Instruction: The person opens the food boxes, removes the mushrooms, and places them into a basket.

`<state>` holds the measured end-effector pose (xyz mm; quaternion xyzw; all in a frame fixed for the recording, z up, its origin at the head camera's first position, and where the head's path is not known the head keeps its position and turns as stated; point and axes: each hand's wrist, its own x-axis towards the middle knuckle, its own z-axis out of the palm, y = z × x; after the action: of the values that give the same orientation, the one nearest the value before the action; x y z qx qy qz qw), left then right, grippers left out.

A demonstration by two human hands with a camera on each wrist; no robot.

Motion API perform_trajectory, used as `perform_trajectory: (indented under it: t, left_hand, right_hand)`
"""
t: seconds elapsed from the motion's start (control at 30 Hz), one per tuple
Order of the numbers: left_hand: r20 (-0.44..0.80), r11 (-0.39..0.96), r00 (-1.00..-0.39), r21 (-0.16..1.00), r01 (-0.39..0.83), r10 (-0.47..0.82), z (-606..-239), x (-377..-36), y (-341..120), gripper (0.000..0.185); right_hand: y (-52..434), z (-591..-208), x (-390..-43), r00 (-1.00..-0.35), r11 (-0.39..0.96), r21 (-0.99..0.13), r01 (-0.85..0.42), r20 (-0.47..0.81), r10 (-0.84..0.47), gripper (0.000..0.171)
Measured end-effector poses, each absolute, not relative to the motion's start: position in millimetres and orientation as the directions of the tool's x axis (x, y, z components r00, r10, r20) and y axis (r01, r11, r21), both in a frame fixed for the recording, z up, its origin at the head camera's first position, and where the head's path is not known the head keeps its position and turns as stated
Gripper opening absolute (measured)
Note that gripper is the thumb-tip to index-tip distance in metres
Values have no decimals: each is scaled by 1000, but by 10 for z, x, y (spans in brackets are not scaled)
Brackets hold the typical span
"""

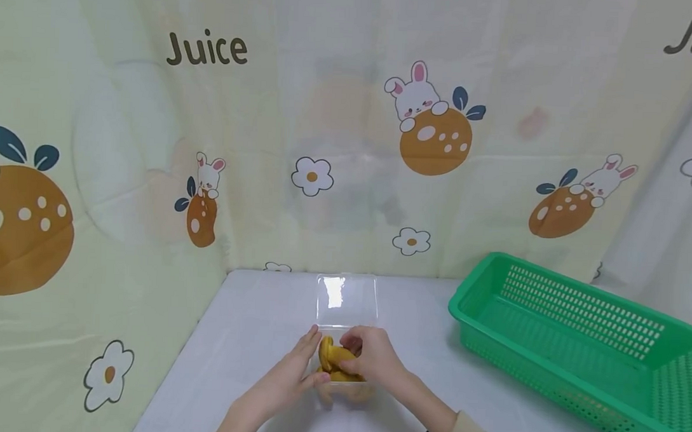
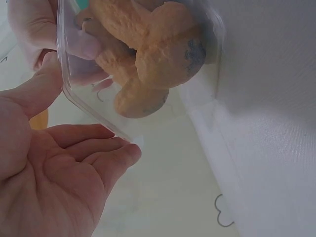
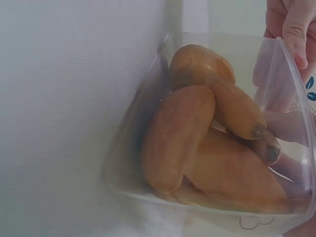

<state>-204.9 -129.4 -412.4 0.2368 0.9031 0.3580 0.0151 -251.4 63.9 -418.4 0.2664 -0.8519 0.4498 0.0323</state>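
At the clear box (image 1: 348, 382), right hand (image 1: 373, 355) pinches a yellow piece (image 1: 338, 353). Left hand (image 1: 295, 370), straight-fingered, merely braces — box might slide.

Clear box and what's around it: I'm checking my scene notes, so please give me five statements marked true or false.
1. Yellow pieces lie inside the clear box. True.
2. The green basket stands left of the box in the head view. False: it stands to the right.
3. The clear lid is open, beyond the box. True.
4. The right hand is apart from the yellow pieces. False: its fingers touch them.
5. The left hand touches the box. True.
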Motion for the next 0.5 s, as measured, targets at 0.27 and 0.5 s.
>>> perform_trajectory:
  t: [0.27, 0.5]
  left_hand:
    - [145, 634, -888, 650, 419, 437, -4150, -2049, -1306, 70]
    - [155, 624, -884, 655, 426, 441, -4146, -2057, -1299, 72]
  right_hand:
    - [648, -4199, -2498, -867, 448, -760, -471, 306, -393, 21]
    - [692, -4197, -2509, -876, 397, -789, -469, 358, -324, 20]
